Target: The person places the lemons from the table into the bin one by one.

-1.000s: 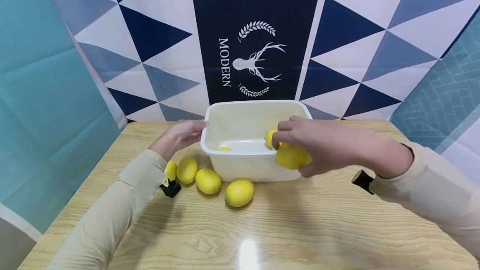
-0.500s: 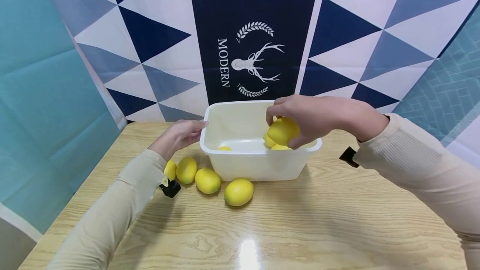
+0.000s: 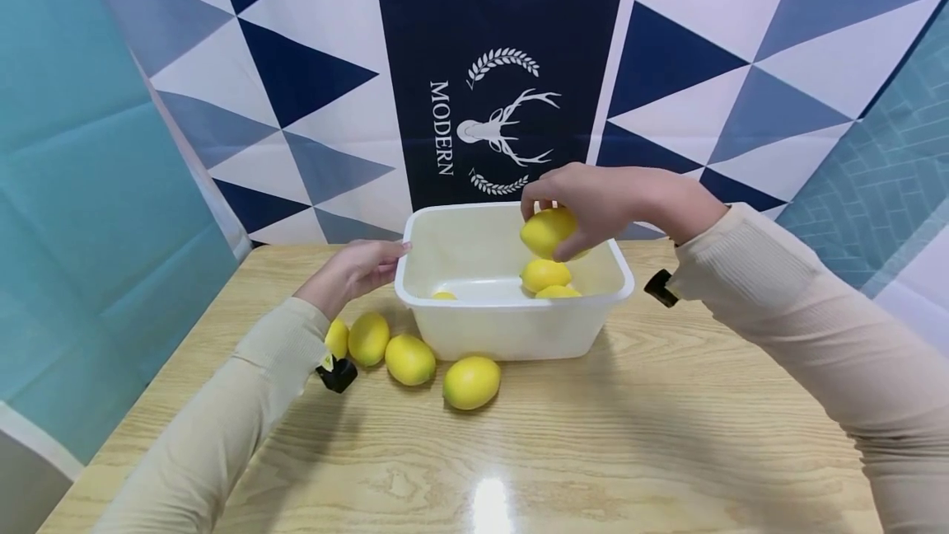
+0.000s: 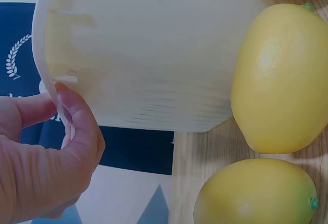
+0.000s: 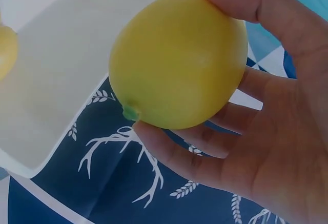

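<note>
In the head view a white plastic bin (image 3: 511, 334) stands on the table. My left hand (image 3: 361, 269) pinches its left rim between thumb and fingers, as the left wrist view also shows. Over the bin's right side, my right hand (image 3: 586, 200) holds a lemon (image 3: 547, 232) with thumb and fingers curled round it; the green tip (image 5: 131, 113) of this lemon shows in the right wrist view. Two lemons, one whole (image 3: 544, 275) and one partly hidden (image 3: 558, 292), lie inside below the hand. A sliver of another lemon (image 3: 445, 295) shows at the bin's left.
Several lemons lie on the table (image 3: 415, 468) at the bin's front left: one in front (image 3: 471, 382), others (image 3: 410, 359) (image 3: 369, 338) closer to the left forearm. A patterned cloth (image 3: 504, 39) hangs right behind the bin.
My right hand has carried its lemon from the bin's front right up and back over the opening, uncovering the lemons inside. The left hand has stayed on the rim.
</note>
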A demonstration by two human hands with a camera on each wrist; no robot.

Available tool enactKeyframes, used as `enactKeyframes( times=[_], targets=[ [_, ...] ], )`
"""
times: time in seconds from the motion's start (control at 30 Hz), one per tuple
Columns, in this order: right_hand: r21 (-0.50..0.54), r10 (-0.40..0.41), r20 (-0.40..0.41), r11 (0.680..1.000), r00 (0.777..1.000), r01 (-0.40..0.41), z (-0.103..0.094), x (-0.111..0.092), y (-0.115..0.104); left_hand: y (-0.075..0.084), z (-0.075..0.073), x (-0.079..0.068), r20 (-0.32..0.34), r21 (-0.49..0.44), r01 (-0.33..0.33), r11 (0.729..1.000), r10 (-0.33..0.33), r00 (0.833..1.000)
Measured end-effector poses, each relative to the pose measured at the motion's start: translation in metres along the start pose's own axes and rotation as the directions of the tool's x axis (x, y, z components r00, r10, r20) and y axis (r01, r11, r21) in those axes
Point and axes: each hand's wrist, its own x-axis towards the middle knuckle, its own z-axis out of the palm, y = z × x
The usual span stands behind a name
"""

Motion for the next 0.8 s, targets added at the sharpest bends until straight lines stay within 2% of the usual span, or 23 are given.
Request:
enactKeyframes(
  times=[0.47,0.8],
  targets=[
    [0.015,0.053,0.005,0.998,0.999,-0.053,0.001,0.019,0.017,0.0,-0.001,0.0,0.008,0.016,-0.011,1.0,0.01,1.0],
    [0.047,0.156,0.082,0.986,0.984,-0.16,0.011,0.035,0.029,-0.001,-0.001,0.0,0.004,0.01,-0.01,1.0,0.01,1.0]
  ],
)
